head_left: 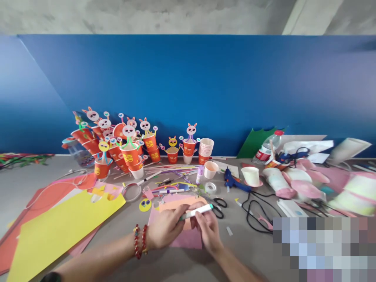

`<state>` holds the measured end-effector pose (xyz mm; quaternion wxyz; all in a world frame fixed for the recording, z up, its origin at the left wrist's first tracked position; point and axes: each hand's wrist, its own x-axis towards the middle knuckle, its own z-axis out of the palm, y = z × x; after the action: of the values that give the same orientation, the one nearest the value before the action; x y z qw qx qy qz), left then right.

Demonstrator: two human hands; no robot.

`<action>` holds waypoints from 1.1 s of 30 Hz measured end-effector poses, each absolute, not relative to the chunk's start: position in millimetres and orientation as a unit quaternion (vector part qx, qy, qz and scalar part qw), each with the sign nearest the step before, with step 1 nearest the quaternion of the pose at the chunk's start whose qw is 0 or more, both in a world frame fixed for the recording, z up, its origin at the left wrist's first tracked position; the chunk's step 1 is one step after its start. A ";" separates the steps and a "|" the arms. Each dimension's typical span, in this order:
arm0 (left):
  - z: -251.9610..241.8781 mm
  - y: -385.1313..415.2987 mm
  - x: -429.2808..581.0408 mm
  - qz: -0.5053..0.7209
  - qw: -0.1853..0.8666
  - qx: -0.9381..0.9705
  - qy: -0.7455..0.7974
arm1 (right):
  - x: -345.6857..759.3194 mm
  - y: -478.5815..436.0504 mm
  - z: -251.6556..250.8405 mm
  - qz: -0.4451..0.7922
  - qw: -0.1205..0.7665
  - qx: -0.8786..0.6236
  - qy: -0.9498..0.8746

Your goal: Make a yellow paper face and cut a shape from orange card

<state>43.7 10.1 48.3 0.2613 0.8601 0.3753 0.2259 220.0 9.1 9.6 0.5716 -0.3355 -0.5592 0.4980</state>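
Note:
A white marker [196,212] with a green cap is held level, its capped end up to the right. My left hand [167,227], with red bead bracelets on the wrist, is closed around the marker's left end. My right hand [209,232] grips its middle with thumb and fingers. Under both hands lie a peach sheet [169,203] and a pink-purple sheet [188,239]. Scissors with black handles [219,211] lie just right of the sheets. A round yellow paper face [145,205] with big eyes lies to their left.
Orange paper cups with rabbit figures [131,156] stand back left. A cup stack [206,149], a blue glue gun [235,182], a tape roll [210,188] and a black cable [255,215] lie beyond my hands. Yellow card [67,231] covers the left. A blurred-out area fills the lower right.

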 end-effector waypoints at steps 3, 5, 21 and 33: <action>41.5 7.1 36.1 0.181 0.170 0.883 0.398 | 224.4 15.5 11.0 0.485 0.595 -0.393 -0.507; 40.2 5.6 29.5 0.172 0.133 0.889 0.403 | 223.5 18.7 12.8 0.473 0.571 -0.412 -0.529; 61.1 30.1 40.5 0.280 0.104 0.868 0.396 | 216.4 23.3 -0.6 0.518 0.476 -0.473 -0.530; 50.9 101.1 -34.2 0.145 -0.030 0.870 0.471 | 220.6 33.8 -3.9 0.436 0.512 -0.429 -0.602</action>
<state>-34.2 101.1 50.9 -0.0299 0.8697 0.4708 0.1450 220.6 33.8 -3.9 0.5124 -0.4293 -0.6022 0.4365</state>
